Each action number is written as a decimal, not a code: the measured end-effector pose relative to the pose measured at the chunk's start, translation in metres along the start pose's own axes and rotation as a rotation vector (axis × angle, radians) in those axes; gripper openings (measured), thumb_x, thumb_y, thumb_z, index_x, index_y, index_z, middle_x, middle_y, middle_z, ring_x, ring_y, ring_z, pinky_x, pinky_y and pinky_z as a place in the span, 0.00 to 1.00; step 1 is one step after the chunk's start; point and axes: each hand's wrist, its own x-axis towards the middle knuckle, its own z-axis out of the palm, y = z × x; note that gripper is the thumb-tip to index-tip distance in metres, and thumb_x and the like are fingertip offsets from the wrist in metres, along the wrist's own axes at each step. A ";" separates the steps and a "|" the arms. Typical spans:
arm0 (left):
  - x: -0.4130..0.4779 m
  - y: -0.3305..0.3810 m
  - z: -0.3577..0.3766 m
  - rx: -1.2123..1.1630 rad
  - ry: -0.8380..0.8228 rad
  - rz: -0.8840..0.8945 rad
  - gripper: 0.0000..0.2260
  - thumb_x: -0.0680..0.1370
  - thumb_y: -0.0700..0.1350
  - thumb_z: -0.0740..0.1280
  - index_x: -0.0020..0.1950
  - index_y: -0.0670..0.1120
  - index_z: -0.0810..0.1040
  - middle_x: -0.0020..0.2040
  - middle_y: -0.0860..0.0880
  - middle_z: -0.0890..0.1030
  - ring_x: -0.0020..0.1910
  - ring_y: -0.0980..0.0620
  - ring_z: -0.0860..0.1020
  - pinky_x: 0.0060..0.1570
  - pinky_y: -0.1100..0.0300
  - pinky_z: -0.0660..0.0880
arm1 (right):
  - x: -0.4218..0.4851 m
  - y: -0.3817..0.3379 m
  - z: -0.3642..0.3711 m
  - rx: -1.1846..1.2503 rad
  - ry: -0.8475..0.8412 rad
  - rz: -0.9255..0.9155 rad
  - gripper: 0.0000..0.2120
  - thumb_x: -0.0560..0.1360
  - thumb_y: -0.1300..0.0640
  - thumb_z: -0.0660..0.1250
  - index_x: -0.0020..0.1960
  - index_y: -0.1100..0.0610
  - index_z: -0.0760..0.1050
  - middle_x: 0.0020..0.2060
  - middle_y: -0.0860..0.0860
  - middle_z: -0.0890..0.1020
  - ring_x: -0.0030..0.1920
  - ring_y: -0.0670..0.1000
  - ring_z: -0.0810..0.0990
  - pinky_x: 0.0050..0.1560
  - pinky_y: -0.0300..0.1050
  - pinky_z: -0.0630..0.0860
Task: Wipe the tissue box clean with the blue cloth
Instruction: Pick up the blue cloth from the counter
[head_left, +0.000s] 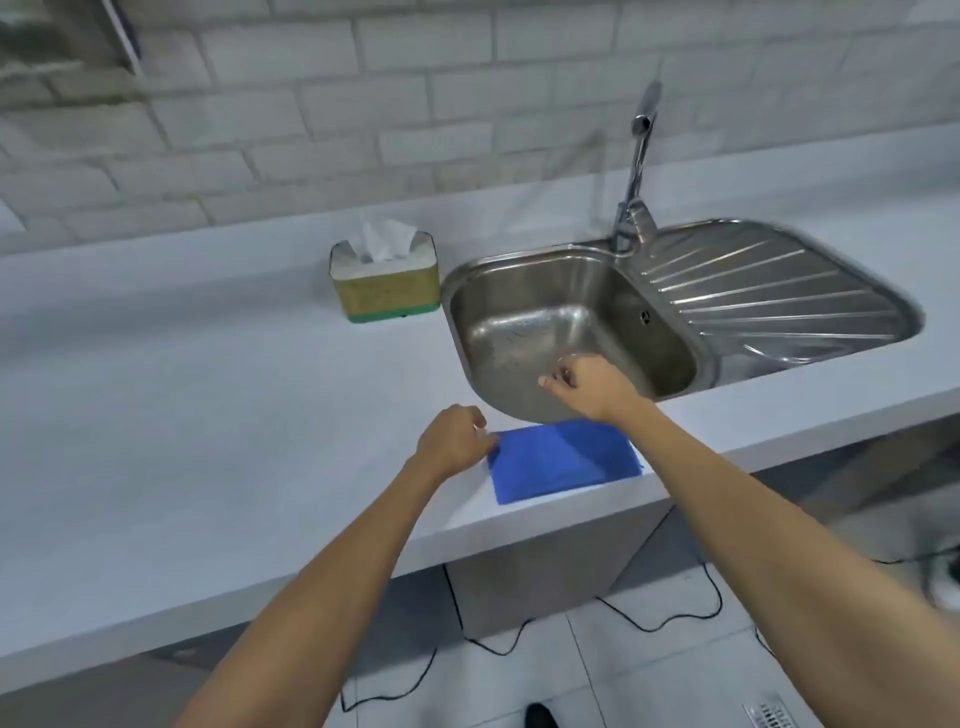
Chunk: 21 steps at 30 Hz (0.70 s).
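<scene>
A pale grey countertop (182, 415) runs in front of a white brick-pattern wall (311, 104), seen from above by a person standing at its front edge. A blue cloth (561, 460) lies flat and folded into a rectangle on the countertop, close to the front edge and just in front of the sink (519, 410). The left hand (452, 441) rests at the cloth's left end with its fingers curled inward, touching the near-left corner; whether the corner is actually pinched cannot be told from this view. The right hand (592, 387) is held above the front rim of the sink basin, behind the cloth and apart from it, with fingers loosely bent and nothing between them. The tissue box (384, 283), yellow-sided with a green base band and a white tissue standing out of its top, sits upright on the countertop toward the wall, just beside the left rim of the sink and well apart from both hands and the cloth. The stainless-steel sink has a ribbed draining board (769, 296) on its right side and a tall tap (636, 171) at the rear. Below the countertop, black cables (660, 623) lie across a tiled floor (623, 675). The picture is slightly blurred.
</scene>
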 end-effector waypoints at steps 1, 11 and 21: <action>-0.001 0.001 0.004 -0.002 -0.007 -0.013 0.15 0.74 0.48 0.68 0.55 0.39 0.78 0.53 0.41 0.81 0.49 0.45 0.77 0.46 0.56 0.72 | -0.003 0.005 0.002 -0.007 0.014 0.011 0.18 0.76 0.45 0.60 0.50 0.59 0.76 0.37 0.54 0.76 0.45 0.56 0.75 0.44 0.44 0.68; -0.006 0.006 0.025 -0.326 0.058 -0.112 0.06 0.75 0.40 0.64 0.39 0.43 0.69 0.41 0.46 0.74 0.41 0.48 0.73 0.45 0.53 0.71 | -0.029 0.025 0.023 0.027 0.017 0.221 0.11 0.73 0.51 0.65 0.40 0.59 0.71 0.45 0.59 0.81 0.48 0.60 0.79 0.45 0.48 0.72; 0.003 0.070 -0.025 -0.836 0.215 0.031 0.09 0.78 0.37 0.58 0.52 0.37 0.77 0.43 0.43 0.77 0.38 0.51 0.74 0.33 0.64 0.69 | -0.016 -0.026 0.034 1.026 0.096 0.482 0.18 0.76 0.45 0.58 0.36 0.57 0.71 0.36 0.57 0.75 0.36 0.55 0.73 0.40 0.46 0.72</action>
